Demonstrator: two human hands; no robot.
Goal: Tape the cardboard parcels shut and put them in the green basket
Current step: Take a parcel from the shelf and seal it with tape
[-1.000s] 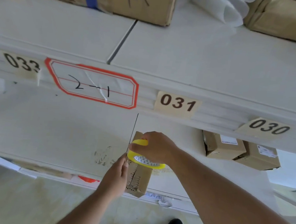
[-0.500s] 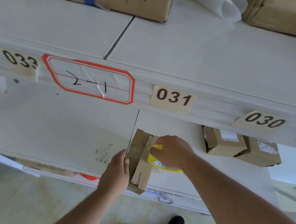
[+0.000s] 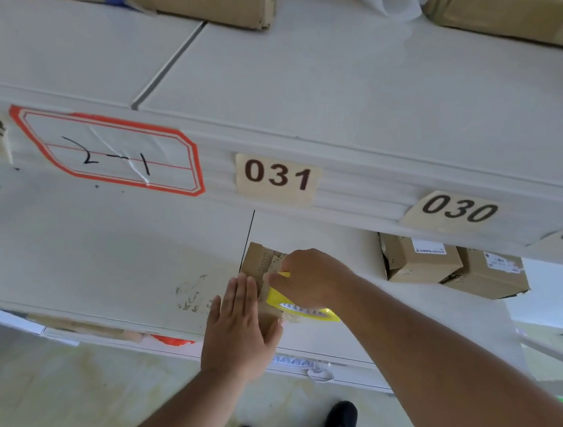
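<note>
Taping step, judged: left hand [image 3: 239, 333] flat, fingers straight, pressing the cardboard parcel [image 3: 261, 266] on the lower shelf [image 3: 96, 264]; right hand [image 3: 311, 278] grips the yellow tape roll [image 3: 302, 306] just beside; keep pressure, pull tape taut.

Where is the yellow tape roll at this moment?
The yellow tape roll is in the right hand, against the right side of the small parcel on the lower shelf, below label 031.

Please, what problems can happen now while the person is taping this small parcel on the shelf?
The parcel lies near the shelf edge, held only by the flat left hand; a pull could perhaps slide it off. The right hand hides the yellow tape roll, so the strip may go on crooked.
</note>
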